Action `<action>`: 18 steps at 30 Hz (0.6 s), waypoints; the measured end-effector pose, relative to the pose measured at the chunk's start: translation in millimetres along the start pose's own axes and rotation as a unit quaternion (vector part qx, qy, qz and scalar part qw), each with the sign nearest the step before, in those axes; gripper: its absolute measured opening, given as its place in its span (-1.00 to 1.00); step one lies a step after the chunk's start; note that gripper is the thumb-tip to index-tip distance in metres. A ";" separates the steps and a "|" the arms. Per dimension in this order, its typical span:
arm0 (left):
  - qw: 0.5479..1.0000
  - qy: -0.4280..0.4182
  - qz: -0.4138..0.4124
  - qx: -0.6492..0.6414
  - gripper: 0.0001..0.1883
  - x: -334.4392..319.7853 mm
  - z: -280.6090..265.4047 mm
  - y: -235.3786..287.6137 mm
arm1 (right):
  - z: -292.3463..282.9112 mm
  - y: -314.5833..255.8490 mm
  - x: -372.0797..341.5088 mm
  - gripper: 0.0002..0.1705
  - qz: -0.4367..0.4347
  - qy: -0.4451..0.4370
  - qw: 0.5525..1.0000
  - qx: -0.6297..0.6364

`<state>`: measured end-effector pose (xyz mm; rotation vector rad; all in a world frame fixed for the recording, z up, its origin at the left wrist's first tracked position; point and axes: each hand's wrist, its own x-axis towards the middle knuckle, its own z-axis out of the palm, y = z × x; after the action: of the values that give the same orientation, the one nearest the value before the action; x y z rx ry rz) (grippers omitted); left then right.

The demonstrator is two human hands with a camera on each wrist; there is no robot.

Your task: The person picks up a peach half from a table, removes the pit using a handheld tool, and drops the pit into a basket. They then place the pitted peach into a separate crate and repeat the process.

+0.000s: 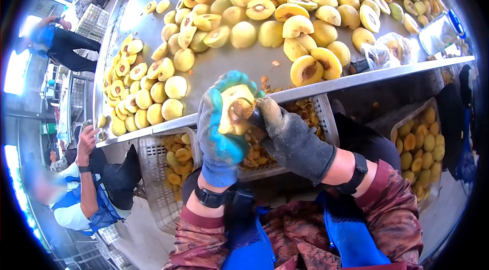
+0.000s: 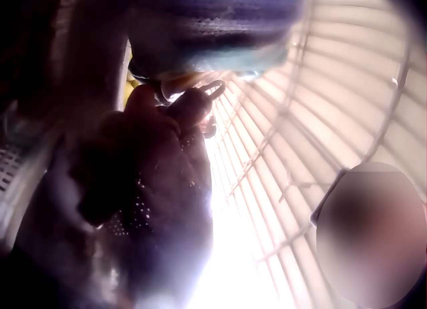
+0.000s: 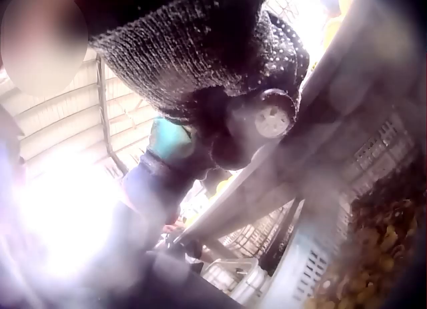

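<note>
My left hand (image 1: 210, 122), in a blue and teal glove, holds a yellow peach half (image 1: 232, 117) with its brown hollow turned towards my right hand. My right hand (image 1: 298, 140) wears a dark grey knit glove and grips a dark-handled pitting tool (image 1: 256, 118) against the cut face. The tool's working end is hidden in the head view; a small loop (image 2: 217, 89) shows past the dark fingers in the left wrist view. In the right wrist view the dark glove (image 3: 200, 56) curls around the tool, beside a piece of the teal glove (image 3: 171, 139).
A metal table (image 1: 214, 69) carries heaps of peach halves (image 1: 244, 34), its raised edge just beyond my hands. Below it stand white crates (image 1: 153, 160) of fruit. A plastic bag (image 1: 379, 53) and clear container (image 1: 438, 35) lie at right. Another person (image 1: 91, 188) works at left.
</note>
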<state>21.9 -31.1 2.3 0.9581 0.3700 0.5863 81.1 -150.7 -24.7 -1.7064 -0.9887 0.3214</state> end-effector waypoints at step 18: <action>0.997 -0.070 0.009 0.039 -0.52 -4.9 -11.3 -3.3 | 1.4 -9.0 -15.1 -0.44 0.065 -0.091 0.987 0.116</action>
<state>12.9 -28.1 -6.4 1.0718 0.2593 0.5213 66.8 -160.3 -21.0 -1.5509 -0.9333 0.6608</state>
